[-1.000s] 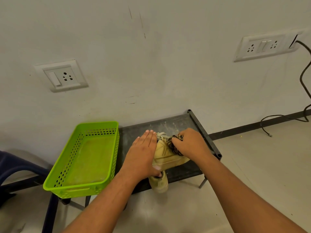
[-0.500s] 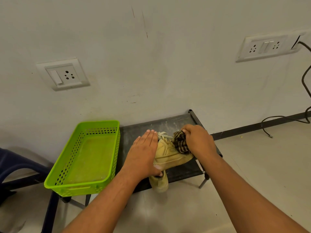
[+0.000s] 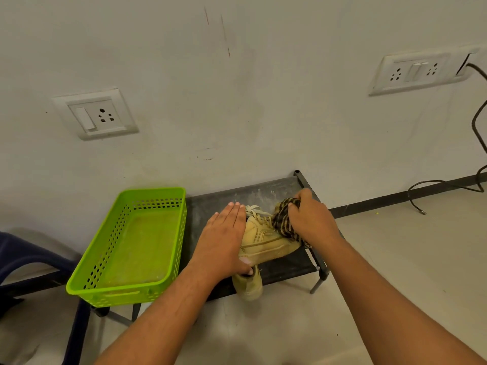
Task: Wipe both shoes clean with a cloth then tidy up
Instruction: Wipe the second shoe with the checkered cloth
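Observation:
A tan shoe (image 3: 266, 239) with pale laces lies on a low black rack (image 3: 287, 267) against the wall. My left hand (image 3: 224, 241) rests flat on its left side with straight fingers, thumb under the heel end. My right hand (image 3: 311, 219) grips a bunched brown-and-black striped cloth (image 3: 283, 219) and presses it on the shoe's right side near the laces. A second tan shoe (image 3: 249, 285) sticks out below my left hand at the rack's front edge, mostly hidden.
A lime green perforated basket (image 3: 131, 246), nothing in it, sits on the rack's left part. A dark blue chair (image 3: 31, 262) stands at far left. A black cable (image 3: 445, 184) trails on the floor at right, below a wall socket (image 3: 416, 72).
My right hand with the cloth has slid to the right and back across the shoe, so more of the cloth shows. My left hand stays on the shoe.

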